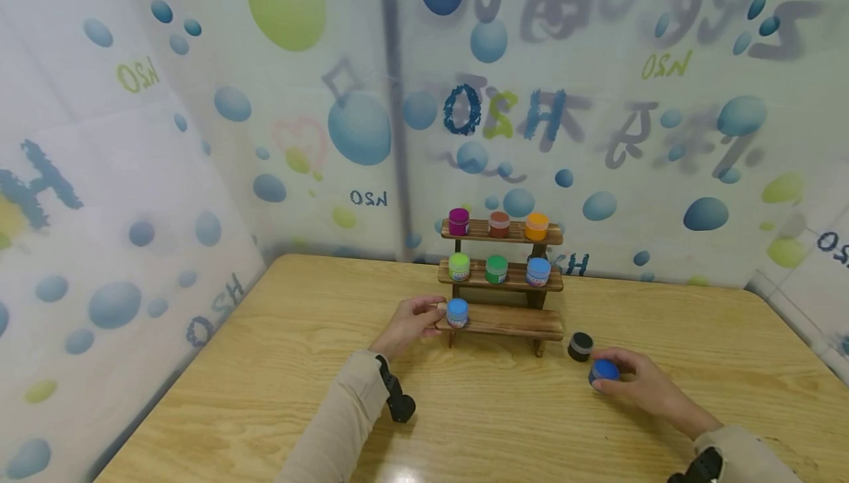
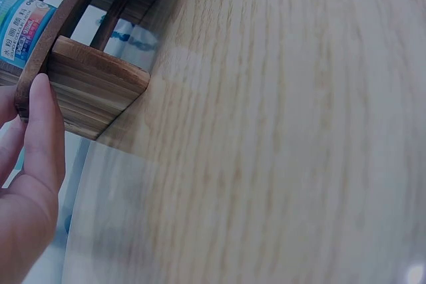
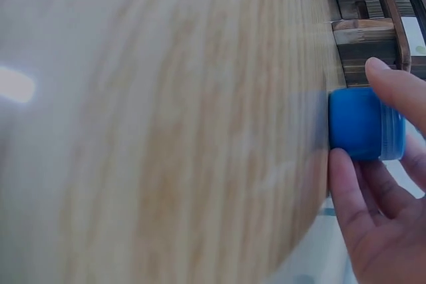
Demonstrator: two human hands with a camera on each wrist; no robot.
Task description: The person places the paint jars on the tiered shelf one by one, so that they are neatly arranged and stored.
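Observation:
A three-tier wooden display rack stands on the table, and my left hand grips the left end of its lowest step. In the left wrist view, fingers press the end of that step. A light blue paint jar sits on this step, close beside the fingertips. To the right of the rack, my right hand holds a dark blue paint jar between thumb and fingers. The right wrist view shows this blue jar upright, its base at the tabletop. A black-lidded jar stands just beyond it.
Purple, brown and orange jars line the top step. On the middle step are lime, green and blue jars. A patterned curtain hangs behind the wooden table.

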